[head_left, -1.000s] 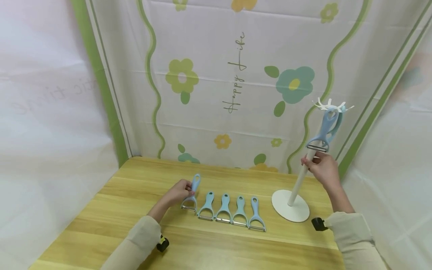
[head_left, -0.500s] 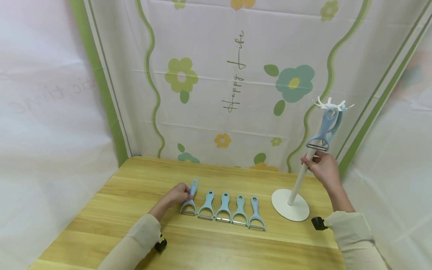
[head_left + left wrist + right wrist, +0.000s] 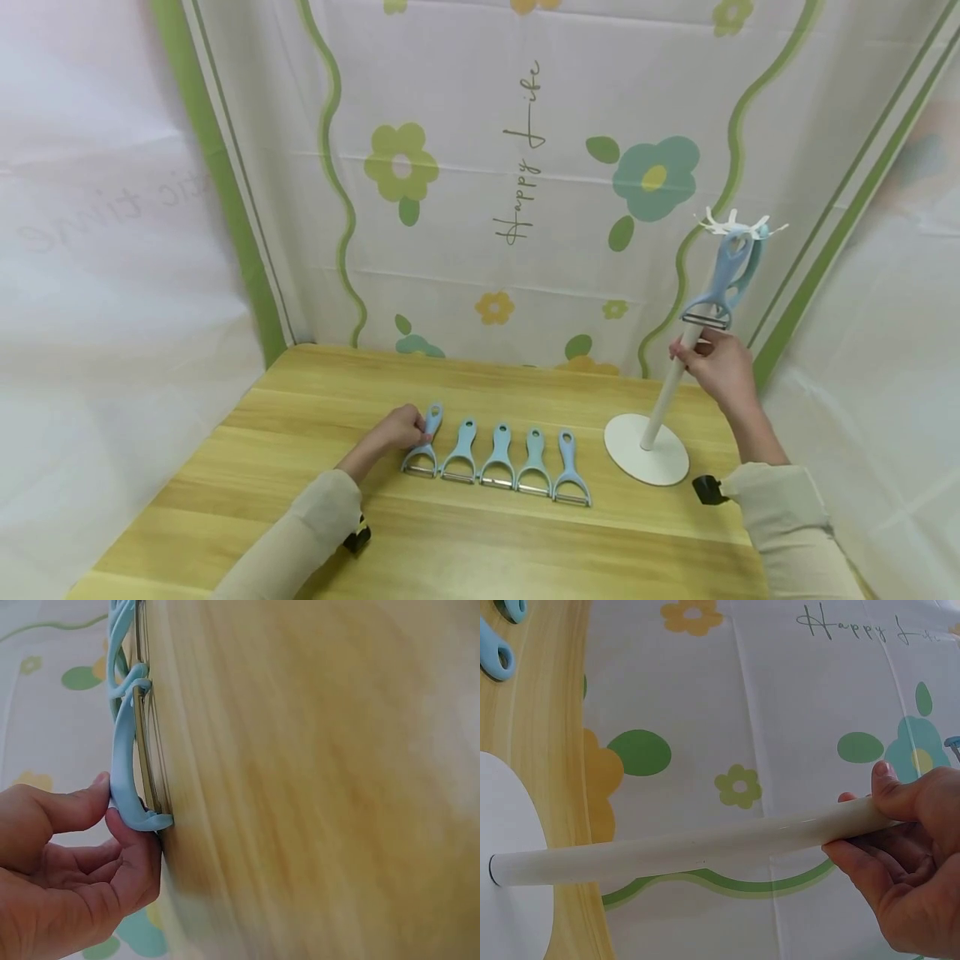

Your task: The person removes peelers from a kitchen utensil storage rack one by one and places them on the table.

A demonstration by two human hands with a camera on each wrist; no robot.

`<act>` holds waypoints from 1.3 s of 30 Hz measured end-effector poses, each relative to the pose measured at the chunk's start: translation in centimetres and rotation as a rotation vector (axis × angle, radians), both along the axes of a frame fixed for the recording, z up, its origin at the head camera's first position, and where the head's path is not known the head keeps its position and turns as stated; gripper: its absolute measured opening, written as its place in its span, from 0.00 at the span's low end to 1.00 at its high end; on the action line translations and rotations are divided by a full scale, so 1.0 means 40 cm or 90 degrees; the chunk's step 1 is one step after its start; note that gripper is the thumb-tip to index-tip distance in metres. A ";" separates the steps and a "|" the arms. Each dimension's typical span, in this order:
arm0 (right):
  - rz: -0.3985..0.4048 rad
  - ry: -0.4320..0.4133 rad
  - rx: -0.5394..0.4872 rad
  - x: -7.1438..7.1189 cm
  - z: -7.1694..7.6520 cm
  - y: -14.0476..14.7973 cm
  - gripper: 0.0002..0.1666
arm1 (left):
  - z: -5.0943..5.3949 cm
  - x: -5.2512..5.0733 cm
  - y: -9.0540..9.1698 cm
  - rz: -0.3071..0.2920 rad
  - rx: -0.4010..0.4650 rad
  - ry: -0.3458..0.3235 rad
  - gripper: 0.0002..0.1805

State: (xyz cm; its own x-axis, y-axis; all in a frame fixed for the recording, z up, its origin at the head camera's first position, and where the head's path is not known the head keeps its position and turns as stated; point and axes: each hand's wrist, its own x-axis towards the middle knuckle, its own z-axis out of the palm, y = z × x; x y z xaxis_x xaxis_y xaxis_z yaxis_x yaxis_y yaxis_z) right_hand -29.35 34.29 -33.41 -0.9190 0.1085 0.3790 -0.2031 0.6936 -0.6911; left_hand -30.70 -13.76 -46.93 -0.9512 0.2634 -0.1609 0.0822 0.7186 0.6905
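My left hand (image 3: pixel 402 428) pinches a light-blue peeler (image 3: pixel 430 442) at the left end of a row of peelers on the table. In the left wrist view, thumb and forefinger of the left hand (image 3: pixel 82 862) press on either side of that peeler (image 3: pixel 126 765). To its right lie several more blue and blue-green peelers (image 3: pixel 501 454), handles pointing away. My right hand (image 3: pixel 722 367) grips the upper part of a white stand's pole (image 3: pixel 663 400). Above that hand, a light-blue peeler (image 3: pixel 722 275) and a blue-green peeler (image 3: pixel 752 265) hang from the stand's hooks (image 3: pixel 731 223).
The stand's round white base (image 3: pixel 630 454) rests on the wooden table (image 3: pixel 465 550), right of the row. A flower-printed curtain (image 3: pixel 450 267) rises behind the table's back edge. Pale cloth hangs at both sides.
The left hand has lowered the leftmost peeler, and its handle has come down toward the table, in line with the row. The right hand keeps its grip on the pole.
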 end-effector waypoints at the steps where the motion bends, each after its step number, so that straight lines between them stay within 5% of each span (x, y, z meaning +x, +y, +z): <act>1: 0.000 0.001 0.000 0.000 0.000 0.000 0.21 | 0.000 0.000 0.001 0.001 -0.005 -0.001 0.21; 16: -0.002 0.009 0.008 -0.001 -0.002 -0.001 0.20 | -0.007 0.005 0.021 0.022 -0.032 0.024 0.28; 23: -0.003 0.010 0.008 0.000 0.000 -0.001 0.20 | 0.001 0.017 0.026 0.040 -0.037 0.055 0.09; 31: 0.002 0.005 -0.005 0.004 0.000 -0.001 0.22 | -0.001 0.022 0.027 0.032 -0.050 0.063 0.13; 39: 0.030 -0.024 -0.016 0.000 0.003 0.012 0.24 | 0.004 0.014 0.021 0.049 -0.055 0.027 0.07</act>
